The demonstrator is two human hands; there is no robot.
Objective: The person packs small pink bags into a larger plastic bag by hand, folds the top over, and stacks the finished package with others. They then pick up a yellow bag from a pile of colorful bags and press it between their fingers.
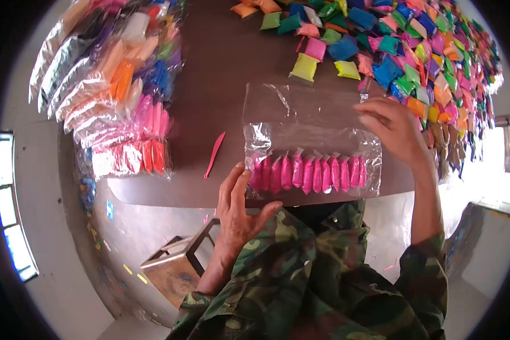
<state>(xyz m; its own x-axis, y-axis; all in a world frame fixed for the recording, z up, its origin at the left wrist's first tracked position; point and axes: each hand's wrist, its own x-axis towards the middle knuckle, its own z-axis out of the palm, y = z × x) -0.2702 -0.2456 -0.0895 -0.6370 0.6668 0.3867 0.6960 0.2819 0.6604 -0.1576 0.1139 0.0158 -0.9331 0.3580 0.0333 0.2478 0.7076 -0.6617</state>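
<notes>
A clear plastic bag [311, 133] lies flat on the brown table, its upper flap spread away from me. Inside its lower part is a row of several bright pink packets [314, 173], standing side by side. My left hand [238, 207] is at the bag's lower left corner, fingers apart, holding nothing. Above the upper right corner of the bag is my right hand [388, 124], its fingers apart and nothing visible between them. A pink plastic knife [215, 154] lies on the table to the left of the bag.
Filled clear bags [119, 102] of coloured packets are stacked along the table's [204, 62] left side. A large heap of small multicoloured packets [413, 51] covers the back right. A wooden stool [178, 263] stands below the table's front edge, at the left.
</notes>
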